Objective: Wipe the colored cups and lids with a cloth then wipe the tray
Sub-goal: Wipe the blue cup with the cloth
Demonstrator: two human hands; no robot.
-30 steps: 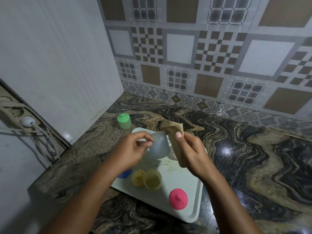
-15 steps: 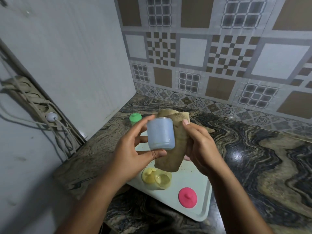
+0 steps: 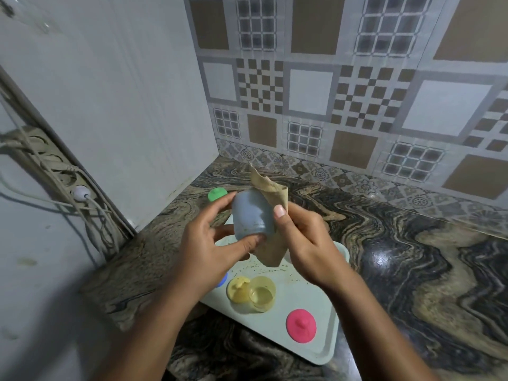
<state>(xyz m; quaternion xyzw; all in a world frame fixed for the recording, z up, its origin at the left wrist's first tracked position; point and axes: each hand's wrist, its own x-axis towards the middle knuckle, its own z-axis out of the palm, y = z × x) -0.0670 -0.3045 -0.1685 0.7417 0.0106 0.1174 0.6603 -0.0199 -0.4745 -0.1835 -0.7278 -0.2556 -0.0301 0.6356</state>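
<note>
While the left hand point(image 3: 203, 251) clamps its grip on the blue cup point(image 3: 251, 215) above the tray point(image 3: 316, 350) — long axis nearly upright — the right hand point(image 3: 308, 243) pinches the cloth point(image 3: 270, 251) against the cup's right side.

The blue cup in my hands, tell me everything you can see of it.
The blue cup is pale, matt plastic by its look, with a rounded body. It is held tilted above the tray. The left hand pinches it end to end between thumb and fingers; the right hand presses a tan cloth against its right side. Its mouth is hidden.
</note>
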